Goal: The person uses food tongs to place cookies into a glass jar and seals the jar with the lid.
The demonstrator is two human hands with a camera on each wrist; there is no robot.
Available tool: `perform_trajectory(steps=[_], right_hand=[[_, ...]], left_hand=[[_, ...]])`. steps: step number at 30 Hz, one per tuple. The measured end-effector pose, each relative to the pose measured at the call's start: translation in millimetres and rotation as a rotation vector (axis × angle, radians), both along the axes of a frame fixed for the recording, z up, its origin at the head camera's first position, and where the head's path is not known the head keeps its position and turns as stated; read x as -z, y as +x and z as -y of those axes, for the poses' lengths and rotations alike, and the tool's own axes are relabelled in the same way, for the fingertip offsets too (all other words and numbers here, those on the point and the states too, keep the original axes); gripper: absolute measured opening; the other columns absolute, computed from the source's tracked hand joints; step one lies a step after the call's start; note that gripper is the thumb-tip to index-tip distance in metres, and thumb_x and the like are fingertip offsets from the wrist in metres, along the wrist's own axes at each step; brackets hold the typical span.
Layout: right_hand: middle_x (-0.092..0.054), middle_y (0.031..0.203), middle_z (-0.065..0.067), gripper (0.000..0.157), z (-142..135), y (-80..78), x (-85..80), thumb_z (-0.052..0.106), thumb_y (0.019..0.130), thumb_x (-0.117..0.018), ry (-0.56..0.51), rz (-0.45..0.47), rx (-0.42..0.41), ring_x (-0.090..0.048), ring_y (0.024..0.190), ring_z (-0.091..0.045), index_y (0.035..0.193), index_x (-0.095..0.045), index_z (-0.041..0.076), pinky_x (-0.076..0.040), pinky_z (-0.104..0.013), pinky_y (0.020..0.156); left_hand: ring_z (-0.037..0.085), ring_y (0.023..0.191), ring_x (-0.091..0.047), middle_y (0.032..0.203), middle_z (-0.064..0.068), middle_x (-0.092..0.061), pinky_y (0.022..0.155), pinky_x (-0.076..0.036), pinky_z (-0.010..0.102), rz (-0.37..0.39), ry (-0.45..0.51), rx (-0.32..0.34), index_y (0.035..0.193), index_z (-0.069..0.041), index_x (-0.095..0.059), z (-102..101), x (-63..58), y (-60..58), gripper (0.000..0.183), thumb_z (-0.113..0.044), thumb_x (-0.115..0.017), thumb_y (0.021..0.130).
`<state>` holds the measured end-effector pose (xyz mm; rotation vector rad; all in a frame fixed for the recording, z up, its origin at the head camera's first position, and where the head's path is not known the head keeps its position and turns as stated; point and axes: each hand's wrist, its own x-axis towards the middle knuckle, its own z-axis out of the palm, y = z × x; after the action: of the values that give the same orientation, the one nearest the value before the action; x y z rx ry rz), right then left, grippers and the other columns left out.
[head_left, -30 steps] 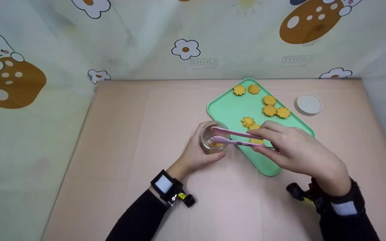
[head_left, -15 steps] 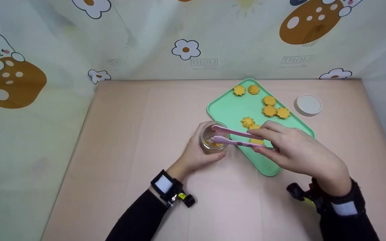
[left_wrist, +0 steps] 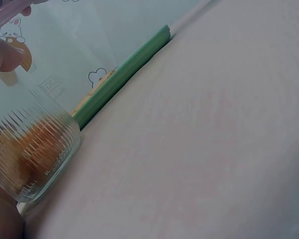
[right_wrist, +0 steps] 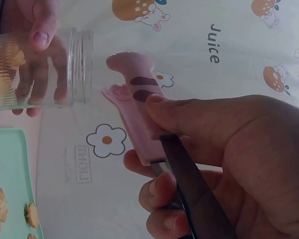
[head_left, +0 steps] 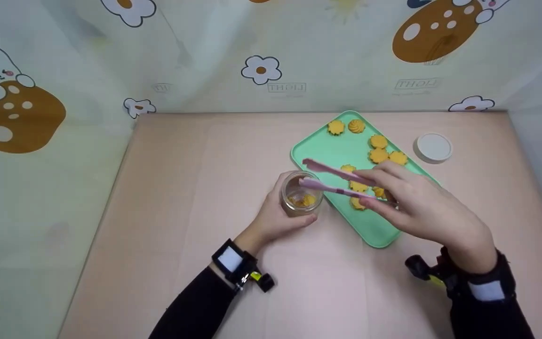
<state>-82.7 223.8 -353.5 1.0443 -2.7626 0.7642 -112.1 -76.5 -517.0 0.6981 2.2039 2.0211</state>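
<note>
Pinching tongs (head_left: 330, 189), the right grip (head_left: 424, 207) partly hides cookies (head_left: 397, 157); left grip (head_left: 273, 219) clasps jar (right_wrist: 81, 67).

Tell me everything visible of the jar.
The jar looks like clear glass, ribbed low down, with a threaded neck. It is open, mouth up, golden cookies inside near the bottom. The left hand grips it beside the green tray. From above, one tip of the pink tongs overlaps its mouth; whether they touch is unclear.
</note>
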Motion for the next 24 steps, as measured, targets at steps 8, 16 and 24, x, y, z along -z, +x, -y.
perform_trajectory(steps=[8,16,24], right_hand=[[-0.065,0.111,-0.010,0.044,-22,-23.3,11.0,0.015,0.101,-0.081,-0.093,-0.022,0.212,-0.052,0.076,-0.015,0.141,-0.068,0.002,-0.041,-0.017,0.061],[-0.064,0.122,-0.029,0.053,-42,-55.8,34.9,0.026,0.106,-0.073,0.000,0.129,0.422,-0.055,0.108,-0.041,0.145,-0.061,-0.008,-0.050,-0.057,0.084],[-0.060,0.135,-0.034,0.058,-44,-74.1,62.9,0.027,0.107,-0.072,-0.024,0.267,0.463,-0.058,0.116,-0.048,0.150,-0.056,-0.009,-0.052,-0.068,0.097]], left_hand=[[0.026,0.138,-0.060,0.144,0.005,-0.066,0.123,-0.042,0.049,-0.002,0.044,0.013,0.152,-0.012,-0.051,-1,2.1,-1.5,0.087,-0.019,-0.096,0.079],[0.020,0.138,-0.059,0.146,0.001,-0.064,0.123,-0.043,0.045,-0.005,0.009,0.010,0.154,-0.015,-0.049,1,-1.8,-3.9,0.090,-0.021,-0.097,0.078],[0.022,0.139,-0.059,0.146,0.002,-0.064,0.123,-0.043,0.046,-0.005,0.020,0.014,0.155,-0.016,-0.049,-1,0.2,-0.1,0.090,-0.021,-0.096,0.078]])
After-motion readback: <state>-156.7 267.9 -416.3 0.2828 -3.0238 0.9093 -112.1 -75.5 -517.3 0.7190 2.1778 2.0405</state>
